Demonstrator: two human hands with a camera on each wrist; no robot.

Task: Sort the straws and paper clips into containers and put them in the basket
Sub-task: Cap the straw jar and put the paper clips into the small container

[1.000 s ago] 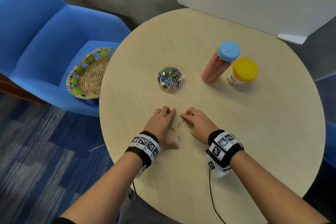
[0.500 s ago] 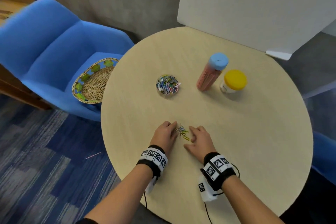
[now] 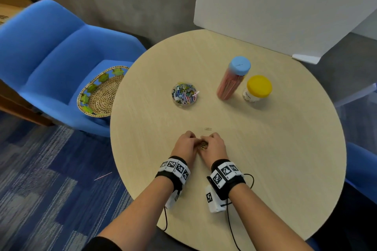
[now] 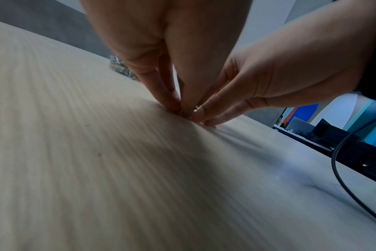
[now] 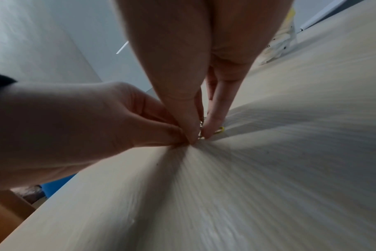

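Fingertips of left hand point(image 3: 184, 146) and right hand point(image 3: 214, 145) meet, pinching a small cluster of paper clips point(image 3: 203, 145) against the worktop point(image 3: 265, 149) at 6 o'clock; one stray clip point(image 3: 208, 129) lies just beyond, clip dish point(image 3: 184, 94) toward 12, basket point(image 3: 100, 91) at 10

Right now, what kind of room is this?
Probably an office or a lounge corner, though I cannot be sure. There is patterned blue carpet, a blue armchair beside a round wooden table, and what look like screens on desks far off in the left wrist view.
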